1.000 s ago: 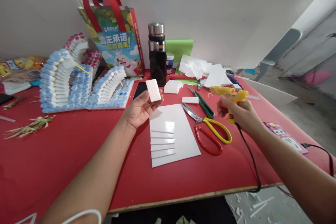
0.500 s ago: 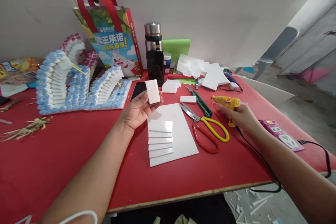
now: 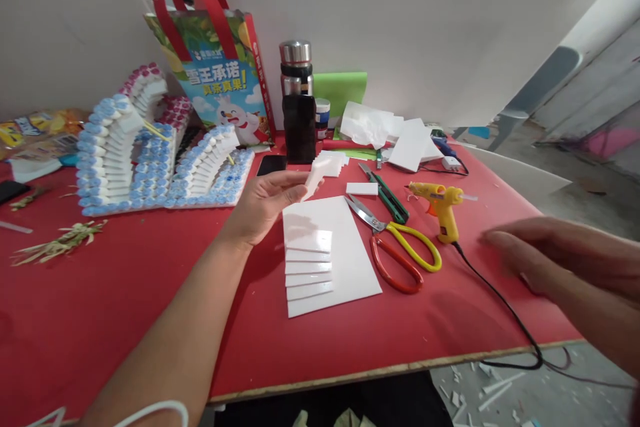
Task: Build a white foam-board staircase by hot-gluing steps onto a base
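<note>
My left hand [image 3: 265, 203] pinches a small white foam-board piece [image 3: 313, 180] between thumb and fingers, tilted nearly edge-on above the table. Below it lies a white board sheet [image 3: 350, 260], with several overlapping white strips [image 3: 309, 267] stepped along its left side. My right hand [image 3: 565, 257], blurred by motion, hovers at the right with fingers stretched out and nothing seen in them. To its left, a yellow hot glue gun [image 3: 444, 207] rests on the table, untouched, its nozzle pointing left. Scissors [image 3: 400, 247] with red and yellow handles lie beside the sheet.
A green utility knife [image 3: 387, 197] and a loose white strip [image 3: 362, 189] lie beyond the scissors. Farther back stand a dark flask [image 3: 299, 113] and a carrier bag [image 3: 220, 80]. Blue-and-white crafted pieces [image 3: 120, 160] occupy the left. The glue gun's black cord [image 3: 500, 300] hangs over the front edge.
My right hand has let go of the glue gun and moved right, towards me. My left hand has turned the white piece from face-on to nearly edge-on.
</note>
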Tool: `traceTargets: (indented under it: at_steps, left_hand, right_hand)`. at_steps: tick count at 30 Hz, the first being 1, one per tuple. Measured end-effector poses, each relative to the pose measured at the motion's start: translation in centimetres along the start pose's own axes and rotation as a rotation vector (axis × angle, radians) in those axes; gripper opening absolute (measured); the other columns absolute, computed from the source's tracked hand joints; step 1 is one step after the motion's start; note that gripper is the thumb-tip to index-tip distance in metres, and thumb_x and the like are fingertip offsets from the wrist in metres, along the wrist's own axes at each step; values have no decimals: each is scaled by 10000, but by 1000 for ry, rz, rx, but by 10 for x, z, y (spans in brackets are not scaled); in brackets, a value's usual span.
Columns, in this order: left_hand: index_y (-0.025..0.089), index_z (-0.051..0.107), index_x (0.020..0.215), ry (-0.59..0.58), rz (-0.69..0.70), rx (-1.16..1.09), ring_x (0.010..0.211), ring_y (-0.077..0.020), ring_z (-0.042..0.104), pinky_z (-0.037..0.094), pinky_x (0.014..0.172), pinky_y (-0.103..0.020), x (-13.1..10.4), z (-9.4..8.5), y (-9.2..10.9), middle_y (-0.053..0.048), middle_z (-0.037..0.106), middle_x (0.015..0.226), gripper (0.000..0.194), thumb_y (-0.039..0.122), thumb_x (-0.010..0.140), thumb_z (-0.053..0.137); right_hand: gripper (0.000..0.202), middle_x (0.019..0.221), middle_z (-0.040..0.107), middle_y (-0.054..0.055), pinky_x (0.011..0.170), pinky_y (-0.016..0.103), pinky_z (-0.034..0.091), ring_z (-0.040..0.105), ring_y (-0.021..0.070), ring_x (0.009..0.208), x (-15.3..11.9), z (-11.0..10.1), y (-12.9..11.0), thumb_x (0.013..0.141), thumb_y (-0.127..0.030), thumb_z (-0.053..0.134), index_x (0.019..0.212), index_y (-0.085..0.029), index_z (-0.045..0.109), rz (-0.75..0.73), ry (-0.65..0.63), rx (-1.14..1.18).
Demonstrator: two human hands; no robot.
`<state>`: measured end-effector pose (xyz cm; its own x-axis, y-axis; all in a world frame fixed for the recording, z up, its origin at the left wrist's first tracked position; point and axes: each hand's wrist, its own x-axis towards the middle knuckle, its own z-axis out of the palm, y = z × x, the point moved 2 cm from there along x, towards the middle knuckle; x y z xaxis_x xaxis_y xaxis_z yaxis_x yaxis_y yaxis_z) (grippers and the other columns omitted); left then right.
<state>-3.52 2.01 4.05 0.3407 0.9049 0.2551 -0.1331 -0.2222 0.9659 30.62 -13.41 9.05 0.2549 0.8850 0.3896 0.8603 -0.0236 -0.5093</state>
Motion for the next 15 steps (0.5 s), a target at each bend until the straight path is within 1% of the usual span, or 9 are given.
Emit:
traceTargets:
  at_steps: [1,2,5,7,10,12,15]
  left_hand:
    - [243,792,1091,-15,58,183,1110,-245,692,527,1020,-411,-1,3,7,-80,767,1150,228,295,874,751]
    - [239,790,1092,-27,144,357,1111,-240,684,525,1014,-402,-1,6,15,-80,761,1157,223,291,880,743]
    - [223,767,1107,-97,437,782,1083,-223,659,520,982,-400,-5,14,33,-81,750,1137,202,254,926,682]
    - [206,743,1094,-142,569,968,1057,-220,640,526,937,-401,-9,17,37,-86,742,1107,183,208,959,620]
    - [184,706,1067,-160,659,1130,1057,-228,613,527,921,-408,-15,18,35,-99,722,1114,177,148,977,558]
    - [173,686,1069,-167,689,1183,1079,-237,601,521,948,-423,-18,18,30,-109,707,1148,176,122,973,548]
    - [167,668,1104,-177,704,1213,1130,-252,590,514,973,-434,-20,17,22,-116,693,1190,196,100,967,545]
  right_hand:
    - [212,867,756,42,584,384,501,671,229,678,2,4,-16,821,-529,730,950,-364,767,-55,-23,62]
    - [215,892,744,32,601,361,516,657,205,678,6,12,-33,840,-495,727,1001,-356,756,-137,-73,143]
    - [334,919,669,22,601,311,517,612,154,672,30,51,-70,865,-445,731,1168,-307,700,-297,-229,262]
    - [413,965,638,39,638,318,512,598,158,711,46,77,-84,864,-440,736,1230,-261,670,-390,-269,237]
    - [433,1054,616,68,659,320,495,578,161,741,58,104,-97,863,-389,740,1251,-218,649,-468,-313,185]
    - [365,1063,614,76,654,320,474,557,159,730,59,113,-101,867,-351,734,1191,-200,667,-498,-347,137]
    - [263,1032,617,69,634,310,438,533,151,703,57,119,-103,880,-313,717,1112,-196,678,-508,-386,99]
